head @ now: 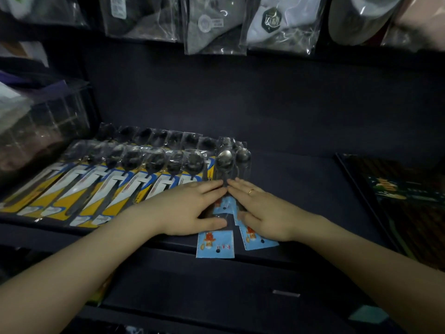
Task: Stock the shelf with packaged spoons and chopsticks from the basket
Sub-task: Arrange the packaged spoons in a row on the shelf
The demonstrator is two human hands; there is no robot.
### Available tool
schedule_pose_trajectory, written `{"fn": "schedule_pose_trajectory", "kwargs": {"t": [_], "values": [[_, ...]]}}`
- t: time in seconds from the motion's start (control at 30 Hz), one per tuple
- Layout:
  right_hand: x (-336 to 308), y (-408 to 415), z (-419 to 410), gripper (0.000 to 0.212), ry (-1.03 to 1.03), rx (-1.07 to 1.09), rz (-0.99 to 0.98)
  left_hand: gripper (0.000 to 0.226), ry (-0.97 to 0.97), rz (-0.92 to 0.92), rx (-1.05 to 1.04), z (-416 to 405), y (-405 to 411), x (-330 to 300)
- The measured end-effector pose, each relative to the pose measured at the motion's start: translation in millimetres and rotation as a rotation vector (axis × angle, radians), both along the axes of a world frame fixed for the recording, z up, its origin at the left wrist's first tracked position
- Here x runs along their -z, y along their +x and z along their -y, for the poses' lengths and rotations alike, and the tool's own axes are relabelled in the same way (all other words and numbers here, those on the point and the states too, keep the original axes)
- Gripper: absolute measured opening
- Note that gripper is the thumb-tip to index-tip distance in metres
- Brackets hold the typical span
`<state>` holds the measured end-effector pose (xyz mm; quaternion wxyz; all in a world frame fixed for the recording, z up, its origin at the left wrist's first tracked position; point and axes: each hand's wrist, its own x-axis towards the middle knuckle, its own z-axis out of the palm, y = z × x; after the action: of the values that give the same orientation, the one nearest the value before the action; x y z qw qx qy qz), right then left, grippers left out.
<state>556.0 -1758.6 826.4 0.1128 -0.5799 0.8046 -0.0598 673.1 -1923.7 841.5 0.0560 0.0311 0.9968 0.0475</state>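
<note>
Head view: both hands (190,208) (261,213) flat on blue-card spoon packs (215,245); print unreadable.

You have open shelf surface (301,184) to the right of the blue-carded spoon packs (215,244), up to the dark box (397,201). To the left, yellow-carded spoon packs (101,189) fill the shelf. Hanging bagged goods (214,25) crowd the space overhead.

Left of two blue-carded packaged spoons (225,208): front row, seven yellow-carded packaged spoons (101,189); two hands.
</note>
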Motion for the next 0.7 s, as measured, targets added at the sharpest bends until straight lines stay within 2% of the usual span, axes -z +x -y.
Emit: {"fn": "schedule_pose_trajectory", "kwargs": {"t": [0.07,0.1,0.17,0.2,0.27,0.3,0.37,0.5,0.6,0.67,0.7], "values": [[-4.2,-4.4,-2.1,0.061,-0.112,-0.038,0.052,0.094,0.034,-0.047,-0.002,-2.0,3.1,-0.6],[-8.5,-8.3,-2.1,0.058,-0.260,-0.022,0.079,0.093,0.051,-0.081,-0.002,-2.9,4.3,-1.7],[-15.8,-24.8,3.1,0.048,-0.571,0.115,0.073,0.087,0.076,-0.139,0.019,-3.3,2.1,-5.2],[-18.2,-37.5,8.9,0.042,-0.648,0.234,0.057,0.083,0.078,-0.149,0.042,-4.5,-1.3,-7.5],[-18.8,-67.0,25.8,0.034,-0.599,0.516,0.101,0.072,0.058,-0.125,0.107,-7.0,-10.6,-9.6],[-16.2,-80.7,34.3,0.030,-0.548,0.633,0.192,0.068,0.044,-0.097,0.138,-8.9,-14.5,-9.5],[-9.0,-97.3,47.9,0.017,-0.509,0.724,0.391,0.066,0.009,-0.051,0.188,-12.7,-18.7,-5.6],[-10.1,-106.8,62.2,0.017,-0.589,0.711,0.545,0.067,0.005,-0.047,0.200,-15.5,-14.4,0.4],[-23.2,-100.8,61.6,0.021,-0.565,0.579,0.658,0.069,0.046,-0.110,0.177,-17.3,-7.0,-2.5],[-25.7,-95.4,62.9,0.013,-0.477,0.448,0.579,0.070,0.014,-0.152,0.175,-19.8,-5.2,-1.0],[-25.1,-92.9,64.8,0.009,-0.442,0.404,0.480,0.071,-0.012,-0.157,0.171,-20.9,-5.7,0.3]]}}
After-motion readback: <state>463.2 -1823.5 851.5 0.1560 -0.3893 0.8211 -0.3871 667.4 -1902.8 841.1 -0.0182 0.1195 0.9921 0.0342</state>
